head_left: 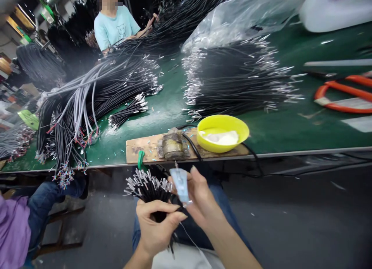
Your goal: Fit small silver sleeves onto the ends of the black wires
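My left hand [155, 226] is closed round a thick bundle of black cables [149, 191], whose silvery stripped ends fan out above the fist. Just to its right, my right hand [200, 195] curls behind a light-blue tapered piece [181, 184], thumb raised. That piece is blurred and lines up with the thin shaft of a small motor [173, 145] at the bench edge. Whatever the right fingertips pinch is hidden behind it. A thin white strand [193, 240] runs down below the hands.
A yellow bowl [213, 147] with white material stands beside the motor on a wooden board [135, 151]. Cable piles [232, 77] cover the green bench [290, 133]. Orange-handled scissors [322, 95] lie right. A co-worker [114, 27] sits opposite; another person's leg [43, 207] is at left.
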Available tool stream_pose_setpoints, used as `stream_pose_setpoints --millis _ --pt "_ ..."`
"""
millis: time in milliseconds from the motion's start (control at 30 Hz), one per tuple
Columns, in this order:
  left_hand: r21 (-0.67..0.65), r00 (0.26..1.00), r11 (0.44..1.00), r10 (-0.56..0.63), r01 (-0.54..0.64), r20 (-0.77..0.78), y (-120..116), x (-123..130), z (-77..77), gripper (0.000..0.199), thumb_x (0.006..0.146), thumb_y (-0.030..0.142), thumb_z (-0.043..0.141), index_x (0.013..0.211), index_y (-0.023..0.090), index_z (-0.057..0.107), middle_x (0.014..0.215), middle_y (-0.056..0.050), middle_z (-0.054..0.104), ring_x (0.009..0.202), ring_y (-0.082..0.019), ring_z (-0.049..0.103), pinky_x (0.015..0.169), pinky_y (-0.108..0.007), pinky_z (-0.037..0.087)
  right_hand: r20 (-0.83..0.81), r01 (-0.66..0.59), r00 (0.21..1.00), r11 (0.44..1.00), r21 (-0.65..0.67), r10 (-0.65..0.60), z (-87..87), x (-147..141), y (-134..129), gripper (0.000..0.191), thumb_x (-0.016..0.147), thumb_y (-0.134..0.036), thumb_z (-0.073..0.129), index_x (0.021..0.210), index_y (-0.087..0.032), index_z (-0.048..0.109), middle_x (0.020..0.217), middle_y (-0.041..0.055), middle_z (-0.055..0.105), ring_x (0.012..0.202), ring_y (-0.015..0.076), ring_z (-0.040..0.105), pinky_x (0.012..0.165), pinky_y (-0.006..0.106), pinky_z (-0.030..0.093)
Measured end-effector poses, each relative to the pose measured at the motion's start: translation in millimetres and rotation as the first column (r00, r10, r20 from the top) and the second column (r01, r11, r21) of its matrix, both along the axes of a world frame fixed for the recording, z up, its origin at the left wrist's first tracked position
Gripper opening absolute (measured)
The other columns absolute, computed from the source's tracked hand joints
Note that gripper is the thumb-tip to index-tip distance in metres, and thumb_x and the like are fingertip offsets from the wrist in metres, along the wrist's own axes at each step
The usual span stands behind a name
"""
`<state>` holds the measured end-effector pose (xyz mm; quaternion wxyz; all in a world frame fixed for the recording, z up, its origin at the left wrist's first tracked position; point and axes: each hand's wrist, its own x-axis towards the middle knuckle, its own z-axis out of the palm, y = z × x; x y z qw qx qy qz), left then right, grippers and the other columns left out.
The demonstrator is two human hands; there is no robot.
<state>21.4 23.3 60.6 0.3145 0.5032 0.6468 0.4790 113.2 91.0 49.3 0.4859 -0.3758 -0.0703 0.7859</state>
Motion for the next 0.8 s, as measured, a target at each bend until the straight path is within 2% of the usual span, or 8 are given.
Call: stream_pose_setpoints --millis 100,233,300,367,467,567,667,800 --pt "0.017 1.0 1.0 0.0 0.001 -0.017 -3 -2 -4.6 0.027 0.063 0.046 0.07 0.056 0.02 0.073 0.053 -0.006 0.071 0.05 -0.02 0.065 0.059 -0.031 0.049 0.0 -0.005 1.0 1.0 -0.009 0.005 -13.2 7 -4 0.049 0.041 -0.062 0.073 0.043 -0.017 0.054 0.038 -0.0049 0.043 0.038 0.0076 0.034 0.037 0.02 0.029" --pt "0.002 0.999 0.999 -0.049 0.049 -0.003 -9 -7 -12.7 0.029 0.065 0.047 0.068 0.054 0.02 0.071 0.051 -0.006 0.07 0.048 -0.02 0.062 0.055 -0.031 0.049 0.134 0.044 0.99 0.997 0.057 -0.051 -35.1 12 -22 0.044 0.048 -0.056 0.074 0.046 -0.017 0.054 0.042 -0.0043 0.045 0.04 0.008 0.034 0.039 0.021 0.03" --pt "-0.021 0.998 0.998 -0.054 0.054 0.027 -13 -8 -17.2 0.032 0.066 0.048 0.066 0.053 0.019 0.07 0.051 -0.006 0.069 0.047 -0.019 0.061 0.055 -0.031 0.048 0.208 0.013 0.977 0.99 0.142 -0.043 -45.9 12 -33 0.042 0.057 -0.053 0.071 0.047 -0.017 0.053 0.044 -0.0038 0.044 0.042 0.0089 0.034 0.042 0.022 0.031" --pt "-0.051 0.998 0.999 -0.017 0.021 0.065 -17 -9 -22.4 0.036 0.066 0.051 0.064 0.052 0.018 0.068 0.049 -0.005 0.066 0.046 -0.017 0.057 0.052 -0.028 0.045 0.253 -0.088 0.967 0.963 0.255 0.022 -52.5 12 -44 0.042 0.064 -0.053 0.066 0.047 -0.017 0.051 0.045 -0.0034 0.043 0.044 0.0096 0.034 0.043 0.023 0.031" --pt "-0.142 0.983 0.99 0.01 0.016 0.184 -23 -8 -30.7 0.044 0.068 0.056 0.06 0.05 0.016 0.063 0.038 -0.001 0.053 0.037 -0.011 0.045 0.041 -0.024 0.037 0.294 -0.211 0.951 0.899 0.384 0.098 -49.4 15 -56 0.038 0.068 -0.053 0.062 0.056 -0.017 0.057 0.049 -0.0025 0.045 0.046 0.0109 0.037 0.045 0.024 0.032" --pt "-0.219 0.959 0.975 0.025 0.04 0.284 -27 -5 -35.2 0.049 0.067 0.061 0.058 0.049 0.015 0.058 0.034 0.004 0.041 0.032 -0.007 0.034 0.037 -0.022 0.029 0.293 -0.22 0.951 0.882 0.417 0.099 -36.1 17 -62 0.032 0.069 -0.05 0.063 0.066 -0.018 0.061 0.057 -0.0007 0.05 0.052 0.0129 0.044 0.051 0.025 0.037" --pt "-0.216 0.971 0.976 0.048 0.004 0.234 -29 -4 -33.7 0.05 0.066 0.062 0.057 0.048 0.015 0.057 0.035 0.004 0.04 0.033 -0.007 0.035 0.038 -0.022 0.028 0.341 -0.208 0.939 0.878 0.431 0.055 -27.4 18 -65 0.029 0.07 -0.046 0.064 0.063 -0.018 0.06 0.062 0.0005 0.051 0.057 0.014 0.047 0.054 0.025 0.04" --pt "-0.195 0.986 0.981 0.054 -0.023 0.159 -31 -5 -30.1 0.048 0.068 0.059 0.057 0.049 0.016 0.058 0.036 0.003 0.044 0.035 -0.009 0.037 0.041 -0.023 0.03 0.478 -0.258 0.878 0.833 0.49 -0.009 -31.5 18 -65 0.026 0.073 -0.042 0.061 0.06 -0.019 0.059 0.059 0.0002 0.05 0.057 0.0144 0.048 0.053 0.024 0.041"
